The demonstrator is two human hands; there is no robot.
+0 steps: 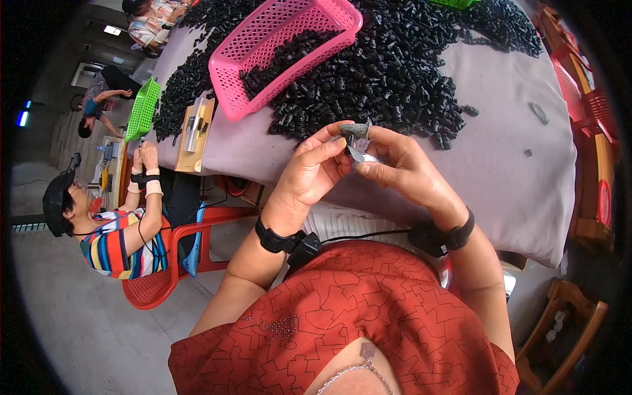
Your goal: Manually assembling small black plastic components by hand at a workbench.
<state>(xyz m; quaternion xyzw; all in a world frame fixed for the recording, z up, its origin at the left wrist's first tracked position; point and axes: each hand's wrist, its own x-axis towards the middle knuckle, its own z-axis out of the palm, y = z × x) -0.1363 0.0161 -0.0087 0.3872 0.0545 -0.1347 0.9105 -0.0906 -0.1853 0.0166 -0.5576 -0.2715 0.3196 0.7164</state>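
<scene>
My left hand (315, 164) is closed, with a small black plastic part (351, 141) pinched between thumb and fingers. In my right hand (405, 168), the thumb and fingers grip a small silver blade (361, 156), its tip close to the black part. A grey finger cot (356, 130) covers the right index fingertip, which lies over the part. Just beyond both hands spreads a big heap of similar black parts (375, 89) on the cloth-covered table (487, 158). My fingers hide much of the held part.
A pink basket (227, 99) stands tilted in the heap, with black parts inside. At the left edge are a green basket (143, 108) and a cardboard piece (192, 155). A person in a striped shirt (135, 237) sits on a red chair (178, 270); a wooden chair (559, 329) stands at right.
</scene>
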